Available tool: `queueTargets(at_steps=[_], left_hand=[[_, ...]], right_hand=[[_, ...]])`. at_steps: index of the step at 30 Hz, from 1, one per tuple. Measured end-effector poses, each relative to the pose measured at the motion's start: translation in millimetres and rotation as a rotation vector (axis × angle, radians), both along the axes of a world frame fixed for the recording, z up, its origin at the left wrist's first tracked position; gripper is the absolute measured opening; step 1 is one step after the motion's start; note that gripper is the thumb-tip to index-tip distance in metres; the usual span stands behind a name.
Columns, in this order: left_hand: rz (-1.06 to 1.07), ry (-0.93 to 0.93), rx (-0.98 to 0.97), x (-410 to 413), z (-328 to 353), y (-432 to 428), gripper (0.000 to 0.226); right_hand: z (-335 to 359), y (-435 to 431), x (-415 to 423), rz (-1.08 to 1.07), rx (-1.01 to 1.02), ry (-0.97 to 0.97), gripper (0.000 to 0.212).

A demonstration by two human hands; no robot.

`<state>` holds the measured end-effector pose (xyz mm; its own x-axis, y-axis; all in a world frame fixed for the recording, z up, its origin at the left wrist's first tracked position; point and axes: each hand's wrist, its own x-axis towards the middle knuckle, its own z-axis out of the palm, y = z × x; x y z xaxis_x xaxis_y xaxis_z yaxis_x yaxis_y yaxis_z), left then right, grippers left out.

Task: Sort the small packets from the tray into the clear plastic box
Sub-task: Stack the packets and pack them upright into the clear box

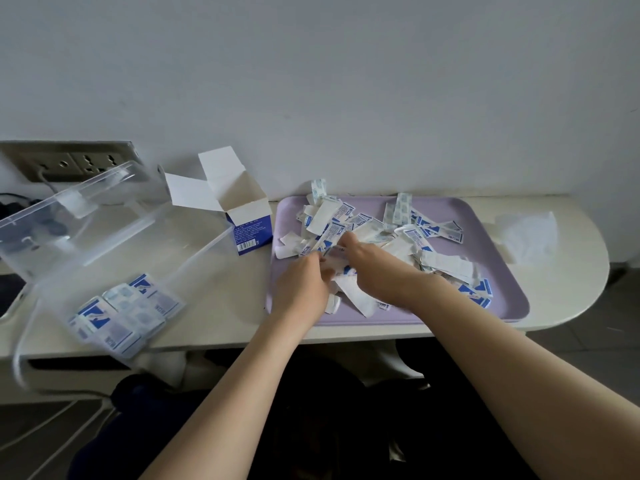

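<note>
A lilac tray (pixel 498 306) lies on the white table, heaped with several small white-and-blue packets (pixel 377 230). My left hand (pixel 301 285) and my right hand (pixel 377 268) meet over the tray's left part, fingers curled into the pile around packets (pixel 334 258) held between them. To the left stands the clear plastic box (pixel 194 258), lid open behind it, with several packets (pixel 121 313) stacked in its near corner.
An open white-and-blue carton (pixel 242 216) stands between box and tray. A wall socket plate (pixel 65 161) sits behind the box lid. A crumpled white sheet (pixel 526 237) lies right of the tray near the table's rounded end.
</note>
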<state>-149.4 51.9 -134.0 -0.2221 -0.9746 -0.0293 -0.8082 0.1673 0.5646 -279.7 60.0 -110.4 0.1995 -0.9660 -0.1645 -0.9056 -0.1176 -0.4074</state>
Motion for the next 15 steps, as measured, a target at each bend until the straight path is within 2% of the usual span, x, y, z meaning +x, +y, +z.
queueTargets(at_steps=[5, 9, 13, 15], left_hand=[[0.079, 0.044, 0.004, 19.2, 8.8, -0.1, 0.019], [0.132, 0.067, -0.004, 33.0, 11.7, 2.4, 0.016], [0.147, 0.126, 0.013, 44.6, 16.2, 4.9, 0.011], [0.129, 0.164, 0.021, 47.9, 18.9, 7.1, 0.005]], right_hand=[[9.5, -8.3, 4.6, -0.112, -0.257, -0.197, 0.034], [11.7, -11.5, 1.5, -0.146, -0.267, -0.211, 0.007], [14.6, -5.7, 7.4, -0.016, -0.215, -0.078, 0.013], [12.8, -3.5, 13.9, 0.016, -0.169, -0.044, 0.027]])
